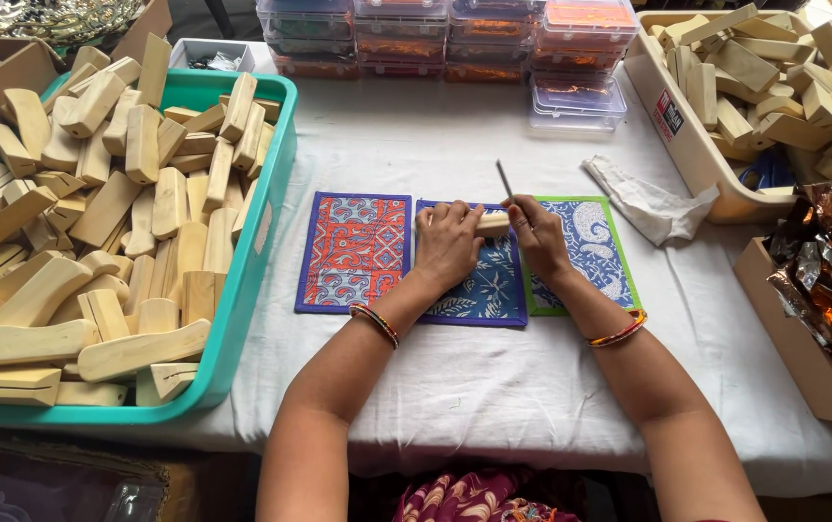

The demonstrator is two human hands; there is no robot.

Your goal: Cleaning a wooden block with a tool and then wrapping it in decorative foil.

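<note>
From the head camera, the left hand (447, 242) is wrapped around a short pale wooden block (491, 223), pinning it on the dark blue leaf-print mat (486, 290) at the middle of the white-clothed table (493, 387). The right hand (535, 232) is pinched shut on a thin grey metal tool (504, 179), whose shaft stands up just beside the block's free end. The block looks light, stiff and smooth, best held around its middle. A teal plastic tub (259, 227) of similar wooden pieces sits to the left.
</note>
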